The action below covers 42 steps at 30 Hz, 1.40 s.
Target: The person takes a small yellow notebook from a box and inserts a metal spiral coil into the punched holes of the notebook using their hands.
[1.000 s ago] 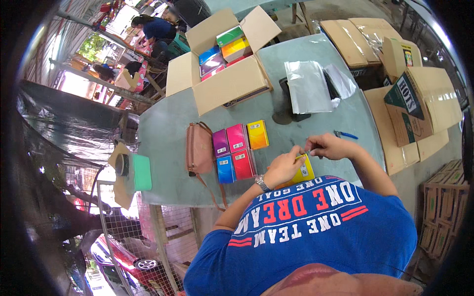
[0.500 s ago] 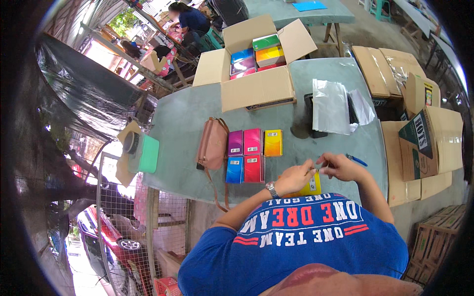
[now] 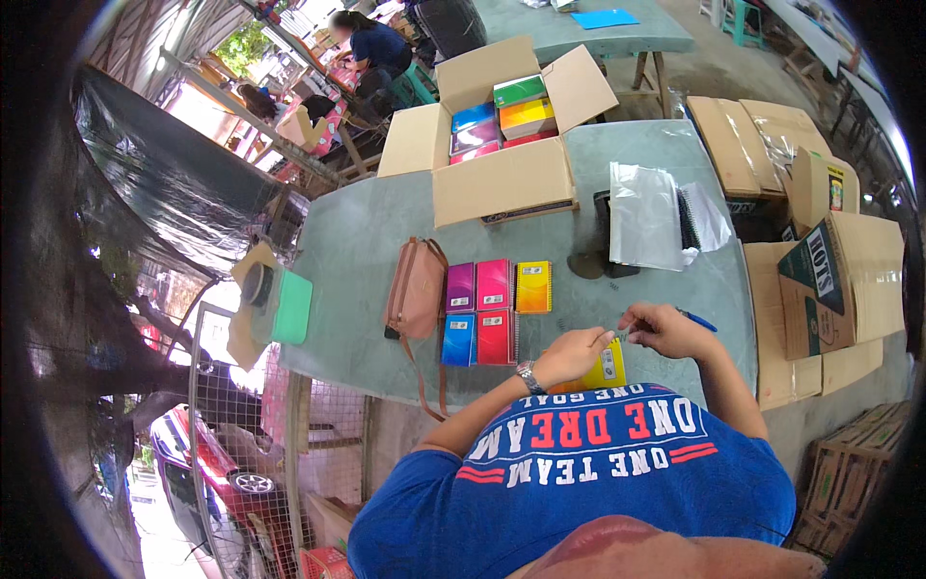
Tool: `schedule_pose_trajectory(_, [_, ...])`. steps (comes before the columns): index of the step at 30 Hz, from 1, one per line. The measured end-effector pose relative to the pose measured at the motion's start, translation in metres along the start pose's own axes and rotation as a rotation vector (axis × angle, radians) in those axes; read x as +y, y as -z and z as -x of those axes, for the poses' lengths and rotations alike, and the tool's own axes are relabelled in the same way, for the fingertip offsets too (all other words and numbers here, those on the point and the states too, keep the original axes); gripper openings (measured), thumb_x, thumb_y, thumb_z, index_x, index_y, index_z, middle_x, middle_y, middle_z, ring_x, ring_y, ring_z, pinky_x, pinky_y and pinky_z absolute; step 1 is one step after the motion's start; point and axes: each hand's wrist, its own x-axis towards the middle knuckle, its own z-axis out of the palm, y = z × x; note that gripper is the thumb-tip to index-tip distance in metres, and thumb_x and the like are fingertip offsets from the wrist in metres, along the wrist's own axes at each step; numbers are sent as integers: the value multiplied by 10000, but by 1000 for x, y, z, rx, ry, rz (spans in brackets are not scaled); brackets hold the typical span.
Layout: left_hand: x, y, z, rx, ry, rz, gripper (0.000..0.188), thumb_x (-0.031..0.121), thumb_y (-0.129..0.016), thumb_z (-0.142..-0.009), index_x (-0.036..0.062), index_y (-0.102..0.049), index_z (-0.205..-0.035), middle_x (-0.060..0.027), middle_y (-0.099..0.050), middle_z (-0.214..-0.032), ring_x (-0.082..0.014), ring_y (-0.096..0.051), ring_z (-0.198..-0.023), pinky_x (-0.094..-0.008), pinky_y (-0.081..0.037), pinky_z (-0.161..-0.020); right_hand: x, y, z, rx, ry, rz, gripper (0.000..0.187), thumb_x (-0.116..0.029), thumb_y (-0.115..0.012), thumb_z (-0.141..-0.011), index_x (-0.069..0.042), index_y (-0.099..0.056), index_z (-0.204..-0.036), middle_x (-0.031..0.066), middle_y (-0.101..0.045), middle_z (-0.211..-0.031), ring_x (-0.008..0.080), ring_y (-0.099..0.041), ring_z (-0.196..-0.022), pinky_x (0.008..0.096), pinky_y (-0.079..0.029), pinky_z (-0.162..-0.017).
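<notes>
A yellow spiral notebook (image 3: 608, 368) lies at the table's near edge, partly covered by my left hand (image 3: 572, 358). The fingers of that hand are closed at the notebook's upper end. My right hand (image 3: 666, 331) has its fingertips pinched beside them, close to the wire coil; whatever is between them is too small to make out. Farther left lie a purple notebook (image 3: 461, 287), a pink one (image 3: 493, 285), a blue one (image 3: 460, 339), a red one (image 3: 495, 336) and another yellow one (image 3: 533, 287), set out in rows.
A pink pouch (image 3: 415, 288) with a strap sits left of the rows. An open carton (image 3: 503, 191) of notebooks stands at the back. Clear plastic sleeves (image 3: 644, 217), a blue pen (image 3: 698, 319) and a green container (image 3: 291, 307) are around. Cartons (image 3: 820, 280) line the right side.
The whole view has shifted slightly, so the table things sit a little lower. Both hands stay at the yellow notebook, with only small finger movement.
</notes>
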Motion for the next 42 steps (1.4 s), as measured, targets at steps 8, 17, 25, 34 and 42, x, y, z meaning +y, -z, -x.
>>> schedule_pose_trajectory(8, [-3, -1, -1, 24, 0, 7, 346, 357, -430, -957, 30, -511, -1037, -233, -621, -922, -395, -601, -901, -442, -465, -763, -7, -2, 0, -10, 65, 65, 197, -154, -569, -895, -40, -560, -1055, 86, -617, -694, 201, -598, -613, 324, -490, -589])
schedule_pose_trajectory(17, [-4, -2, 0, 72, -48, 22, 352, 347, -439, -958, 16, -558, -955, -232, -622, -860, -392, -607, -855, -423, -471, -736, -22, 2, -2, -61, -172, -58, 203, -134, -592, -875, -40, -563, -1052, 118, -622, -726, 248, -614, -664, 352, -492, -644])
schedule_pose_trajectory(25, [-7, 5, 8, 24, -60, 38, 311, 321, -495, -937, 27, -505, -1039, -226, -629, -894, -385, -620, -851, -423, -472, -723, -24, 8, -7, -124, -387, -97, 249, -142, -621, -855, -40, -559, -1074, 123, -635, -763, 239, -629, -711, 348, -496, -663])
schedule_pose_trajectory(34, [-5, 8, 9, -11, -51, 52, 321, 334, -524, -923, 47, -468, -1053, -221, -619, -919, -372, -617, -878, -421, -470, -729, -5, 5, -4, -73, -155, -28, 208, -150, -564, -893, -42, -561, -1072, 108, -628, -722, 225, -627, -675, 340, -496, -655])
schedule_pose_trajectory(42, [-9, 10, 7, -55, -10, 88, 310, 314, -545, -921, 42, -479, -1054, -200, -615, -924, -331, -615, -899, -390, -468, -757, -16, 8, -1, -32, -75, 22, 232, -129, -598, -862, -34, -561, -1070, 134, -639, -777, 247, -633, -727, 340, -499, -680])
